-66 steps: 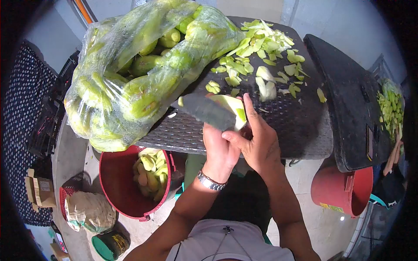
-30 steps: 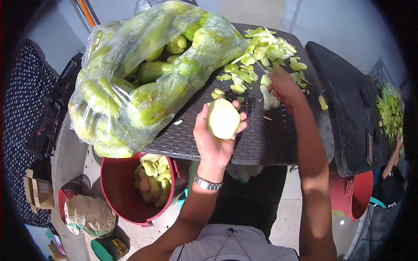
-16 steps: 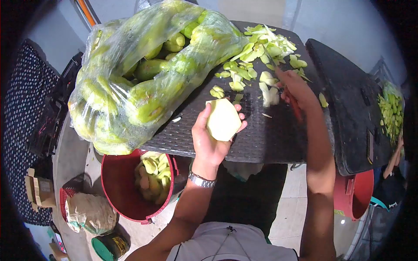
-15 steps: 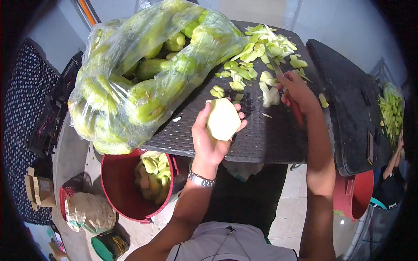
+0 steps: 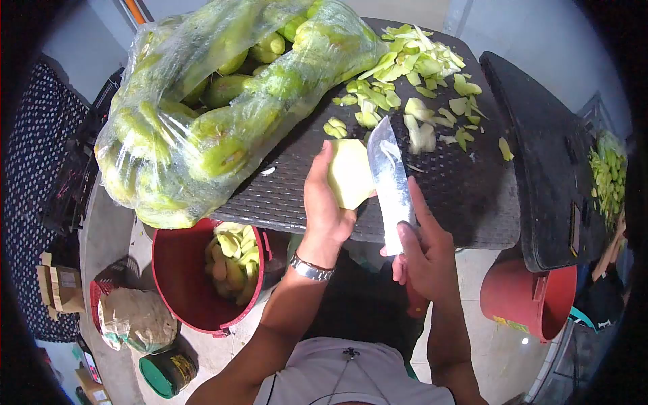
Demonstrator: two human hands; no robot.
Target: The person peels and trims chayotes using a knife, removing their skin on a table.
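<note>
At centre, the left hand (image 5: pixel 326 208) cradles a pale chunk (image 5: pixel 350 174) in its fingers (image 5: pixel 320 166); the right hand (image 5: pixel 429 262) grips a knife (image 5: pixel 389 179). Upper left, a clear bag (image 5: pixel 125 152) holds green produce (image 5: pixel 228 91); lower left, a red bucket (image 5: pixel 177 290) holds pale-green pieces (image 5: pixel 233 264).

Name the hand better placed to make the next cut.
Right, most likely. The right hand holds the knife, its blade up beside the pale piece. The left hand is busy holding that piece, so it seems better suited to steadying.
</note>
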